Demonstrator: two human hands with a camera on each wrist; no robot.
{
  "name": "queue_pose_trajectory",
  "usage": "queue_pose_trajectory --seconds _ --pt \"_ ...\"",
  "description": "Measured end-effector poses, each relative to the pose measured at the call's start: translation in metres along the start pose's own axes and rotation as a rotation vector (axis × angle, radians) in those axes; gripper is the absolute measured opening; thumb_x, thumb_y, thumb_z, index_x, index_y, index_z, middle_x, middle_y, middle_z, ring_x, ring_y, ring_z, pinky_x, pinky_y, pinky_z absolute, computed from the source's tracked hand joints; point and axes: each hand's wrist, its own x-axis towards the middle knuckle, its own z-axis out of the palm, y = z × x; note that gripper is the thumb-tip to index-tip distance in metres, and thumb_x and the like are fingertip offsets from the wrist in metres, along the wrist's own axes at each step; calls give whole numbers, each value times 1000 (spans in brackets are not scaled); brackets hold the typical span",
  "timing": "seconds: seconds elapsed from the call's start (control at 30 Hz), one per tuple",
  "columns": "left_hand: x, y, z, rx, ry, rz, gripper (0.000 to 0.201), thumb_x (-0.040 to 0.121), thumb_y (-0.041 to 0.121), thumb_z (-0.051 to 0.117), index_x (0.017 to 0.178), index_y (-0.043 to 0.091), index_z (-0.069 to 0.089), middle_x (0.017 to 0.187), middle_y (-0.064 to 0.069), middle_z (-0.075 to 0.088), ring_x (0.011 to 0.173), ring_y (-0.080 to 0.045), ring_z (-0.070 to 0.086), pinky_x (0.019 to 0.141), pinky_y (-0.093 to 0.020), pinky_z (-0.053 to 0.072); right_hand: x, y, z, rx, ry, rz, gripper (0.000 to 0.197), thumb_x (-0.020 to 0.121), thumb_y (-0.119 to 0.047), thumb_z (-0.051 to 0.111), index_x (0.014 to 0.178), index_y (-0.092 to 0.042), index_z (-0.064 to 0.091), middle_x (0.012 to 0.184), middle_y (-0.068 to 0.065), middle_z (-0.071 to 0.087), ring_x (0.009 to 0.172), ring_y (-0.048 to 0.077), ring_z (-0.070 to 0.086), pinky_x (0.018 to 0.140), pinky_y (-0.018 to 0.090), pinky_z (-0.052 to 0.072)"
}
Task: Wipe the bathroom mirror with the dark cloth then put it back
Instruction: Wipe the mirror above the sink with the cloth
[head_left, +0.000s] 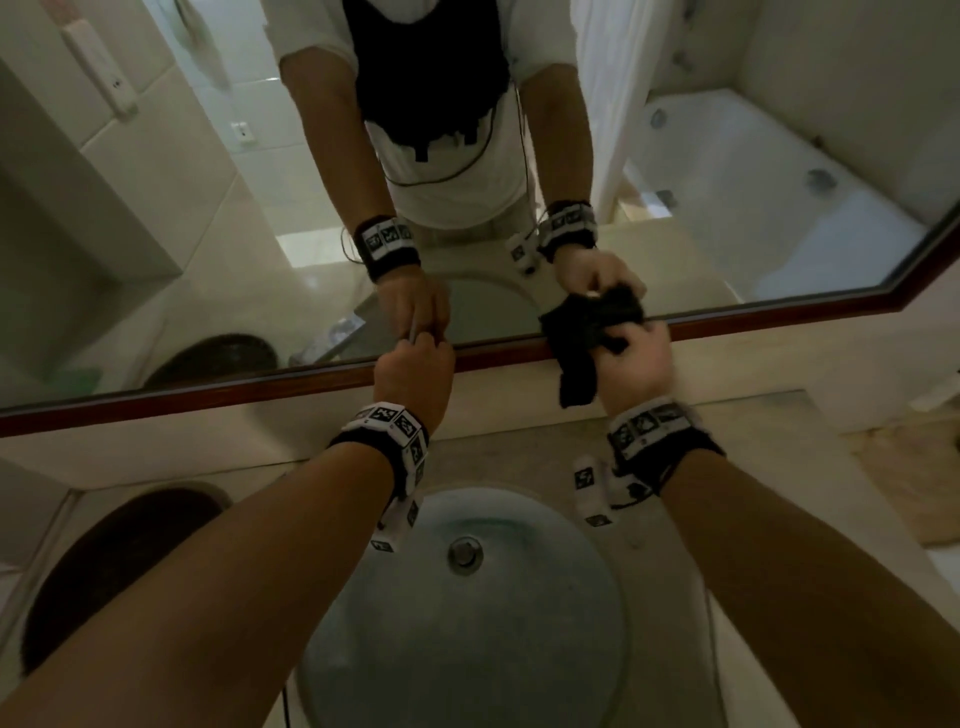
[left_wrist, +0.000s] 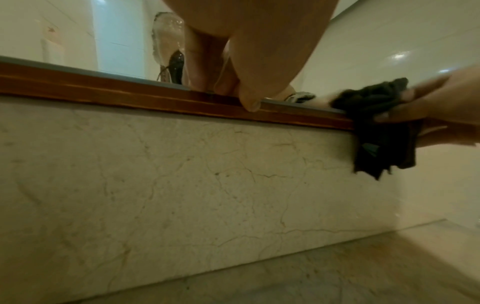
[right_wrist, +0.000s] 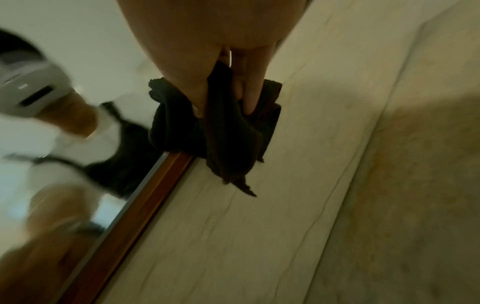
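Mirror (head_left: 208, 182) bottom edge — right hand (head_left: 636, 358) grip bunches dark cloth (head_left: 592, 332), left hand (head_left: 415, 364) curled.

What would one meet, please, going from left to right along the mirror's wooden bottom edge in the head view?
Dark oval mat low at the left → left hand, curled at the wooden frame → dark cloth → right hand, gripping the cloth.
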Motion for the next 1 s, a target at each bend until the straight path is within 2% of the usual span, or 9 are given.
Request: queue_pose_trajectory --seconds 0.07,0.13,0.23,0.4,0.53,0.7,0.8,0.9,1.0 --pt "0 -3 3 0 23 4 14 95 15 51 103 13 63 100 -9 60 85 -30 62 54 -33 34 23 20 -31 -75 45 135 31 86 -20 63 113 -6 69 127 18 53 107 33 56 88 22 37" --pt "-3 -3 -7 -45 -40 -22 6 85 16 67 90 14 66 87 -7 61 71 -28 62 48 -29 31 42 35 -61 -143 112 189 34 83 -21 61 110 -4 73 120 25 58 105 42 57 92 32 44" --pt "0 -4 -4 -44 14 -35 19 63 13 84 68 15 65 66 -5 57 47 -25 56 42 -22 24 55 43 -77 -228 124 192 22 83 -9 64 101 -2 75 105 28 66 94 44 61 76 34 45" --pt "0 -2 -6 -93 19 -29 19 62 6 81 66 11 64 64 -9 55 46 -28 52 42 -22 25 44 30 -56 -173 140 306 24 92 -13 55 111 -5 67 130 23 44 103 43 53 96 40 45" --pt "-1 1 -1 -67 5 -6 9 89 9 58 92 11 66 88 -10 61 72 -31 61 51 -31 33 25 16 -38 -169 92 201 19 89 -16 61 104 -5 67 129 19 44 99 39 54 88 37 43" --pt "1 3 2 -119 81 -68 20 65 3 78 62 10 60 63 -9 52 49 -27 51 43 -23 30 12 16 -19 -77 36 55 13 88 -20 63 96 -9 63 119 9 46 86 24 53 76 25 38" --pt "-1 5 -9 -95 -24 -101 4 86 9 62 88 9 65 87 -12 59 74 -34 61 54 -36 46 18 24 -27 44 -15 37 18 89 -20 64 102 -8 64 111 0 50 81 8 55 70 18 42" --pt "-1 18 -27 -16 -122 -198 22 94 14 50 111 13 65 109 -9 60 97 -32 63 74 -40 52 26 31 -36 -79 -66 -30 20 87 -27 66 103 -14 69 126 7 50 88 26 57 77 34 51" --pt "-1 42 -43 -55 -141 -286 23 92 11 53 111 11 64 109 -10 60 96 -32 64 75 -39 55 34 39 -50 -99 -119 -25 18 89 -28 65 102 -16 69 122 8 50 83 30 55 76 41 52"
